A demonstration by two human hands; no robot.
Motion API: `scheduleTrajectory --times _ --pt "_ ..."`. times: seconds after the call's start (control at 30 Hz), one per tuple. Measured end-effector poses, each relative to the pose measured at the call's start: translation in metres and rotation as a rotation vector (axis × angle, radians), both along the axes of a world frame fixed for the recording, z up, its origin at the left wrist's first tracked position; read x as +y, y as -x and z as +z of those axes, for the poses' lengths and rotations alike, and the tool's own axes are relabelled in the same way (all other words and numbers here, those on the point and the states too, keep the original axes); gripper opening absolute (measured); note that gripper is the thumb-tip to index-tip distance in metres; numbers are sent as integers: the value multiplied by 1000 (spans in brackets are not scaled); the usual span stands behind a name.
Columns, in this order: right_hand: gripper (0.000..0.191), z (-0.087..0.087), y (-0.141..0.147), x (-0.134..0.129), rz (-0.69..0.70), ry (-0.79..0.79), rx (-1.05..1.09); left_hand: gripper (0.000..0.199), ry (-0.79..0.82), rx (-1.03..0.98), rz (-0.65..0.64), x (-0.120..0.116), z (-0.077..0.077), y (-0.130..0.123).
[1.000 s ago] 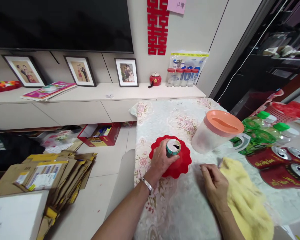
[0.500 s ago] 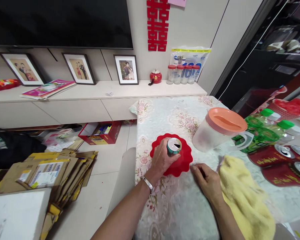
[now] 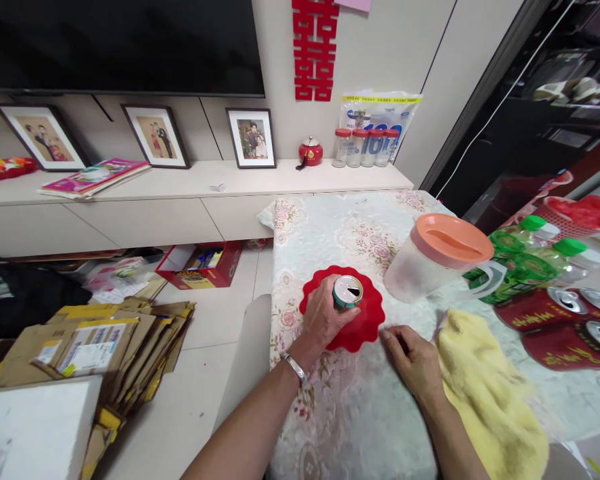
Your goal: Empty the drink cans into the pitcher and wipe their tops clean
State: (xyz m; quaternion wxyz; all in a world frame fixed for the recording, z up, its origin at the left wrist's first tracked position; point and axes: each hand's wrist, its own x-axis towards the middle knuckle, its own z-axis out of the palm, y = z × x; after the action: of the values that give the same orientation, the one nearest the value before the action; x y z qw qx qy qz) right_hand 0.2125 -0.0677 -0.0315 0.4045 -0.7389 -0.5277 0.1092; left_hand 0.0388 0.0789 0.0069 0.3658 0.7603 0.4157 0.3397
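The left hand [image 3: 323, 319] is closed around the side wall of an opened drink can [image 3: 347, 293], which stands upright on a red scalloped plate [image 3: 367, 323] at the centre of the frame. The plate lies on the desk [image 3: 350, 413], which is covered with a floral cloth.

The right hand [image 3: 414, 360] rests on the cloth just right of the plate edge, fingers loosely curled, holding nothing; its fingertips are close to the plate rim, and contact cannot be confirmed.

Handling, as a judgement: the can is thin-walled metal, stiff under a light grip but easily dented if squeezed. The pull-tab opening is exposed, so any contents may spill if the can tilts. Fill level cannot be read, so weight is unknown. The best hold is around the mid-body, as now, with the top kept level. The plate looks light and rigid and may slide on the smooth cloth.

To the right of the frame lie a yellow towel [image 3: 485, 393], a clear jug with an orange lid [image 3: 437, 260], green-capped bottles [image 3: 535, 257] and red cans [image 3: 560, 327] on their sides.
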Motion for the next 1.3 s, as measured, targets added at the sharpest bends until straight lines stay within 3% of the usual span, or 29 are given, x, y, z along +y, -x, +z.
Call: scheduleTrajectory --times 1.3 --pt "37 6 2 2 15 -23 -62 67 -5 36 14 0 -1 -2"
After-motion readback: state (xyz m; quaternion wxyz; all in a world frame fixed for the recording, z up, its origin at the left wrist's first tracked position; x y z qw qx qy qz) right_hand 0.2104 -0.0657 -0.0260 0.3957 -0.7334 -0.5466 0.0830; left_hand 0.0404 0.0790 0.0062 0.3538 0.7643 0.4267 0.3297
